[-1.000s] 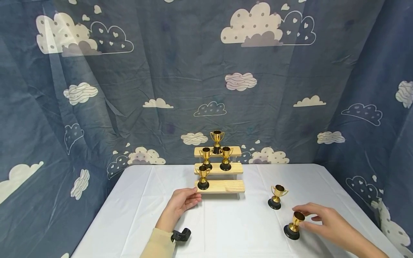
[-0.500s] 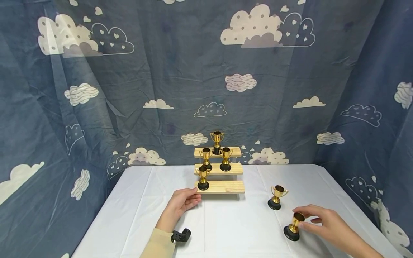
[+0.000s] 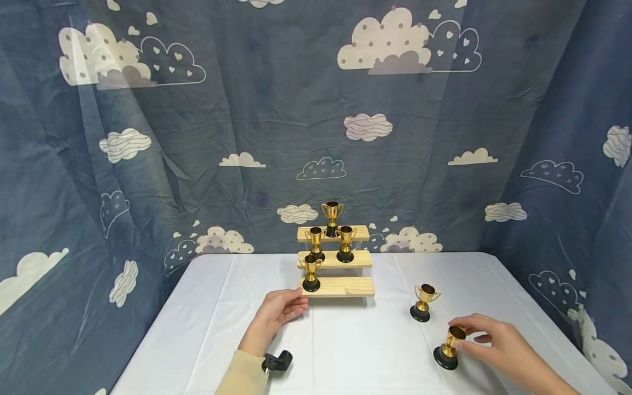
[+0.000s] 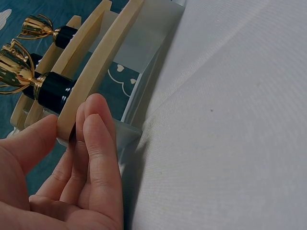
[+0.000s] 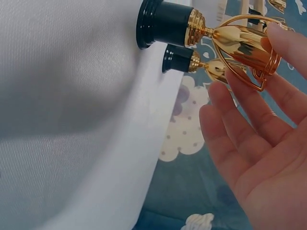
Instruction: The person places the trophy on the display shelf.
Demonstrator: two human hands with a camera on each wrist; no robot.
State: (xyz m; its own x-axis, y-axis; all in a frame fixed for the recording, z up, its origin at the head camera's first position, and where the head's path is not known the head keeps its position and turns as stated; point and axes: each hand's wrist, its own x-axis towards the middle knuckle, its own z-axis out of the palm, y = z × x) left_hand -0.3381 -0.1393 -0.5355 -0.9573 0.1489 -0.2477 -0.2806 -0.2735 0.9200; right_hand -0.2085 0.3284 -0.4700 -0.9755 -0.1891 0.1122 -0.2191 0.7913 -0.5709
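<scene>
On the right of the table, my right hand [image 3: 494, 343] holds a small gold trophy [image 3: 450, 346] by its cup, between thumb and fingers. Its black base [image 5: 165, 21] points down at the white cloth. Behind it stands a second trophy [image 3: 423, 303]. My left hand [image 3: 280, 310] grips the left end of the lowest step of a wooden display stand [image 3: 348, 286], thumb on one side and fingers beneath, as the left wrist view shows. Close to that thumb stands a trophy [image 4: 53, 91] on this step. Two trophies [image 3: 345, 244] share the middle step, and one trophy [image 3: 332, 218] tops the stand.
A white cloth [image 3: 365, 340] covers the table. Dark blue fabric with cloud prints [image 3: 276, 109] hangs behind it and along both sides. The stand's clear supports [image 4: 156, 33] show in the left wrist view. A black band with a device [image 3: 278, 360] sits on my left wrist.
</scene>
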